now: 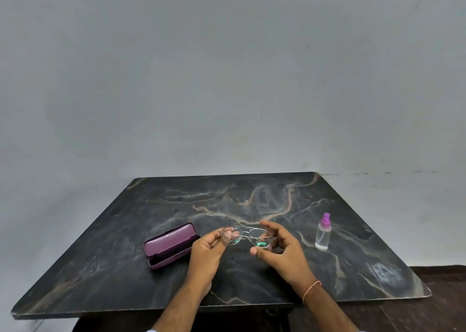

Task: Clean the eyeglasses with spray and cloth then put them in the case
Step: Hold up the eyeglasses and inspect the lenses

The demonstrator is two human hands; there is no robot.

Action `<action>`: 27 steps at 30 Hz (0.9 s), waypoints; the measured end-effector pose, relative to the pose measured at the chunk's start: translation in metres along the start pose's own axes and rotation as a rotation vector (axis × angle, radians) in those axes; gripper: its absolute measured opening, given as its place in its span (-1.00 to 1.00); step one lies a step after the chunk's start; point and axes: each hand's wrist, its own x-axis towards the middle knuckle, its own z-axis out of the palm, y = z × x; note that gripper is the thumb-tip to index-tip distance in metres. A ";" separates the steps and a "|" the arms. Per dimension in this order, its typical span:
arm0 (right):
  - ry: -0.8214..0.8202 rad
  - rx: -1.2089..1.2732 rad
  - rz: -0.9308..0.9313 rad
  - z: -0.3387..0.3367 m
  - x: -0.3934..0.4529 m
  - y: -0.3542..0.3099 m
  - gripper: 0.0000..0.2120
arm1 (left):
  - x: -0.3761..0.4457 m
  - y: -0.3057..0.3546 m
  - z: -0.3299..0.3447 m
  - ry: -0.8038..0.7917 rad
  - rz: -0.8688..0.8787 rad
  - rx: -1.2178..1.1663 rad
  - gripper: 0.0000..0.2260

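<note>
Thin metal-framed eyeglasses [245, 236] are held above the dark marble table [252, 200], lenses facing me. My left hand [208, 252] pinches the frame's left end. My right hand [281, 248] curls round the right lens, thumb below and fingers behind it. A purple glasses case [170, 244] lies open on the table just left of my left hand. A small clear spray bottle [323, 233] with a pink top stands upright to the right of my right hand. No cloth is in view.
The table's front edge runs just below my forearms. A grey wall rises behind the table. A dark wooden surface [428, 306] shows at the lower right beside the slab.
</note>
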 end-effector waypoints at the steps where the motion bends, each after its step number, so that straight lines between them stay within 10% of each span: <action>1: 0.001 0.028 0.006 -0.001 0.001 0.001 -0.33 | 0.001 -0.001 0.001 -0.002 0.007 -0.001 -0.81; 27: -0.027 0.035 -0.058 0.045 0.020 0.011 -0.85 | 0.000 -0.004 0.001 0.022 0.045 -0.141 -0.81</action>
